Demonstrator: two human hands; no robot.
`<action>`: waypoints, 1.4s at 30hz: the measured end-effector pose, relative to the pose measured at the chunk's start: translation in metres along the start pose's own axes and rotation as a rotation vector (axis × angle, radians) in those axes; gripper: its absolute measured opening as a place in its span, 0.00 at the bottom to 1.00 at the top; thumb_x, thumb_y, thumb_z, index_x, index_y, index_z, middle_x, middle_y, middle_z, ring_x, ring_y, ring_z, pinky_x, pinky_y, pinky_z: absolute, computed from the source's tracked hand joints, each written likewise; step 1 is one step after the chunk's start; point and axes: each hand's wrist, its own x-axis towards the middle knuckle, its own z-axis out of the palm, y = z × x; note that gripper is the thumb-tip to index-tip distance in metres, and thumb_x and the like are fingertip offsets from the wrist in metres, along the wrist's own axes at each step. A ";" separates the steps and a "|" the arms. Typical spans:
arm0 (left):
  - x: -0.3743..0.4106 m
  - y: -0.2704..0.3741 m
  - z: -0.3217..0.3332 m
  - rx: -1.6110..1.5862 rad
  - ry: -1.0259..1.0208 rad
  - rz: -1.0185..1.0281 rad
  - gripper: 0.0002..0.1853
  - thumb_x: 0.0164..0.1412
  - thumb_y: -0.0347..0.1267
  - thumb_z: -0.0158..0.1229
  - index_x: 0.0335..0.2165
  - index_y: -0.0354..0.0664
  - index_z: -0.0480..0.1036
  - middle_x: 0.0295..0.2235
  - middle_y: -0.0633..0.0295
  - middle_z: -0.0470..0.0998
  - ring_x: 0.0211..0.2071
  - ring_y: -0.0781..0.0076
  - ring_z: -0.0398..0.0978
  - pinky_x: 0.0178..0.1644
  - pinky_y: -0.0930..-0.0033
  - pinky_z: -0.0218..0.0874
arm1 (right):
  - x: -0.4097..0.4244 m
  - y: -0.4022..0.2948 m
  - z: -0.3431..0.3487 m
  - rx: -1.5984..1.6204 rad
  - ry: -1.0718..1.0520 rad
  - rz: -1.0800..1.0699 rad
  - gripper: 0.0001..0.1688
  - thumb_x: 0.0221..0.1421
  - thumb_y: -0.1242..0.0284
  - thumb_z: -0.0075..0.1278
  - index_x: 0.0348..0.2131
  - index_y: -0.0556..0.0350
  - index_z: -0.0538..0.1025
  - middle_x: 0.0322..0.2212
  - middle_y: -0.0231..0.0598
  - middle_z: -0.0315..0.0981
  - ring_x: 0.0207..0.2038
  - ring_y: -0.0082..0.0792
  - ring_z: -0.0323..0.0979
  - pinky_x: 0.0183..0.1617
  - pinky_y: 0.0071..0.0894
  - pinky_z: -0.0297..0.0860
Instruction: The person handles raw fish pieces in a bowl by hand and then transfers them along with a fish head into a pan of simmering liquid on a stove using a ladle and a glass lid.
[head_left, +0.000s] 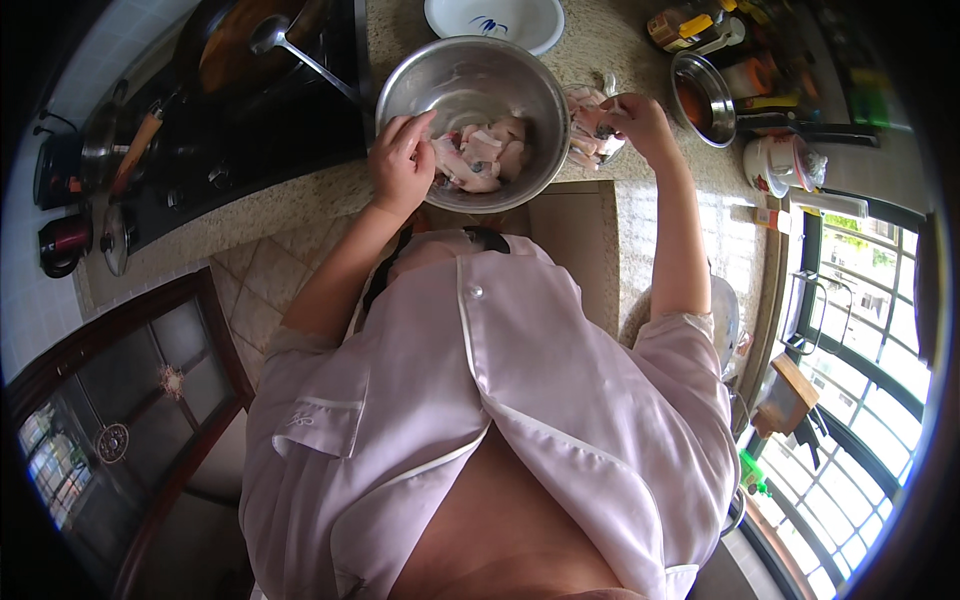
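Observation:
A large steel bowl (546, 82) stands at the counter's near edge with pale pieces of raw meat or fish (480, 154) in its bottom. At its left side is my left hand (405, 157), fingers curled over the rim beside the pieces; whether it grips one is unclear. To the right of the bowl, my right hand (634, 124) pinches a pale piece with a dark patch over a smaller clear container. More raw pieces (585, 142) fill that container, which the steel bowl's rim partly touches or overlaps.
Behind the steel bowl is a white basin (517, 19) with a blue pattern. Left is a black cooktop (300, 127) with a wok (232, 45) and a metal ladle (315, 64). A small steel bowl of reddish-brown liquid (701, 101), bottles (671, 28) and a lidded pot (776, 161) stand right.

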 end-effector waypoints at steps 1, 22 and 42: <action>0.000 0.000 0.000 0.003 -0.006 0.000 0.20 0.45 0.18 0.50 0.40 0.42 0.75 0.31 0.58 0.75 0.29 0.59 0.74 0.33 0.63 0.66 | 0.000 0.005 0.001 -0.069 0.011 0.011 0.14 0.48 0.75 0.55 0.36 0.64 0.78 0.22 0.35 0.75 0.25 0.22 0.72 0.30 0.23 0.69; 0.000 0.002 -0.002 0.032 -0.025 0.009 0.20 0.47 0.18 0.50 0.40 0.41 0.75 0.31 0.58 0.75 0.30 0.58 0.74 0.34 0.63 0.67 | -0.007 0.002 0.021 -0.363 0.261 -0.182 0.22 0.40 0.71 0.62 0.39 0.51 0.78 0.27 0.40 0.75 0.30 0.35 0.74 0.38 0.32 0.70; -0.005 -0.002 0.000 -0.066 0.057 -0.070 0.23 0.48 0.17 0.47 0.45 0.40 0.73 0.34 0.55 0.73 0.34 0.58 0.72 0.36 0.64 0.66 | -0.010 -0.062 0.094 -0.471 -0.309 -0.505 0.16 0.49 0.78 0.52 0.41 0.55 0.76 0.30 0.39 0.78 0.33 0.31 0.76 0.37 0.31 0.70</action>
